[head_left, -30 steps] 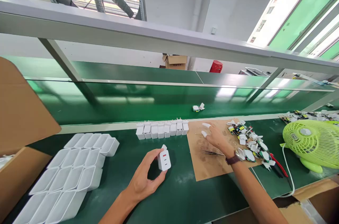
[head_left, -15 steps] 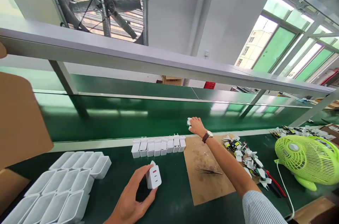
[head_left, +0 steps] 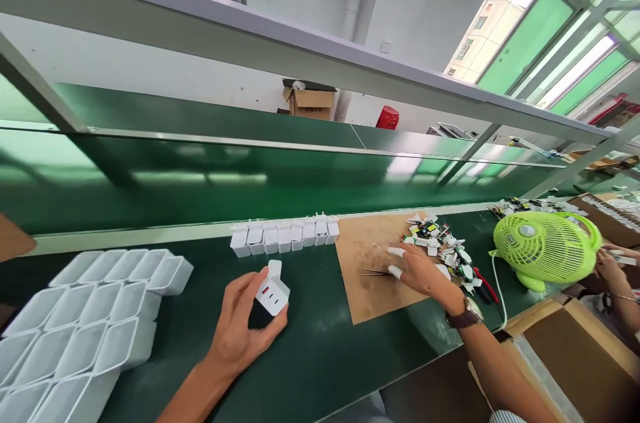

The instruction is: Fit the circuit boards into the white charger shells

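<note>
In the head view, the left hand (head_left: 239, 320) pinches a white charger (head_left: 273, 298) between thumb and fingers, ported face up, a small white piece (head_left: 275, 269) sticking out at its far edge. With a grip only at the sides, the charger could slip or twist if the fingers loosen, and that piece might catch or come off if knocked; how firmly it is fixed I cannot tell. The right hand (head_left: 419, 270) has thumb and finger spread a little, both in white covers (head_left: 395, 252), and seems to hold nothing; whether it touches the tweezers (head_left: 375, 272) is unclear. A careless sweep there could push them off the mat (head_left: 367, 303) or stir the parts (head_left: 447, 250) just beyond the hand. The charger sits above the green bench (head_left: 325, 350), at the left hand's fingertips, well left of the right hand, and nearer the wearer than the row of cases (head_left: 284, 236)
</note>
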A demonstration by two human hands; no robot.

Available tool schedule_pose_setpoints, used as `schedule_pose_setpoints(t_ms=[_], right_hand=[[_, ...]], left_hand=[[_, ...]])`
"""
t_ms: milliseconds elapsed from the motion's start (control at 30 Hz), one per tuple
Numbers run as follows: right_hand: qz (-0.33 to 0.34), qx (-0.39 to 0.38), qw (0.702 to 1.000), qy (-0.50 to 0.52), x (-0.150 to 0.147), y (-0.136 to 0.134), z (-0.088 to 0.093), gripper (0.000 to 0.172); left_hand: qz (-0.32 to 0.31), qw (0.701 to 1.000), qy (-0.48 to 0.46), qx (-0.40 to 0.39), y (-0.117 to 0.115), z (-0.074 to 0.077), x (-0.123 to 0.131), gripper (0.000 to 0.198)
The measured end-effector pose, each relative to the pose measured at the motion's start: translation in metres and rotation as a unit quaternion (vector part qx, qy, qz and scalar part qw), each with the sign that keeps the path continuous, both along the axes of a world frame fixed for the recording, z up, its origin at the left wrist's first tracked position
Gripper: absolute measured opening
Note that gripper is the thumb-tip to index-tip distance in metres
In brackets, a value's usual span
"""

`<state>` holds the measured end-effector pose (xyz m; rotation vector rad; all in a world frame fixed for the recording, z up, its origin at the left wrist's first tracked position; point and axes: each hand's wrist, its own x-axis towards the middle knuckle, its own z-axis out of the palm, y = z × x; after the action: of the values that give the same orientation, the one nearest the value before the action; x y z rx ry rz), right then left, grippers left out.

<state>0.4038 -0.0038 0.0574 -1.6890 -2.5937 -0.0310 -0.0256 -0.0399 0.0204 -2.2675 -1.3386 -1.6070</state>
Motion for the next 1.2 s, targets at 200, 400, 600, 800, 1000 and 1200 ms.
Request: schedule_pose_setpoints(t_ms=[200, 400, 600, 800, 1000, 1200], right_hand=[[0.033, -0.022, 0.993, 0.108, -0.007, -0.018, -0.027, 0.021], [0.006, -0.008, 0.997, 0.070, -0.009, -0.021, -0.028, 0.033], [0.030, -0.047, 0.997, 0.060, -0.015, -0.028, -0.034, 0.024], [0.027, -0.047, 0.996, 0.077, -0.030, -0.037, -0.023, 0.036], [0.047, -0.114, 0.970, 0.209, -0.059, -0.045, 0.001, 0.050], [0.051, -0.107, 0.936, 0.331, -0.075, -0.043, -0.009, 0.046]], left_hand=[[0.037, 0.999, 0.001, 0.008, 0.002, 0.002, 0.003, 0.042], [0.058, 0.998, 0.005, 0.008, 0.004, -0.003, 0.002, 0.039], [0.046, 0.999, 0.009, 0.025, 0.009, -0.005, 0.000, 0.032], [0.021, 0.995, 0.070, 0.064, 0.010, -0.008, -0.005, 0.031], [-0.111, 0.983, 0.144, -0.017, 0.005, -0.019, 0.001, 0.024], [-0.160, 0.971, 0.135, -0.115, 0.000, -0.028, 0.009, 0.045]])
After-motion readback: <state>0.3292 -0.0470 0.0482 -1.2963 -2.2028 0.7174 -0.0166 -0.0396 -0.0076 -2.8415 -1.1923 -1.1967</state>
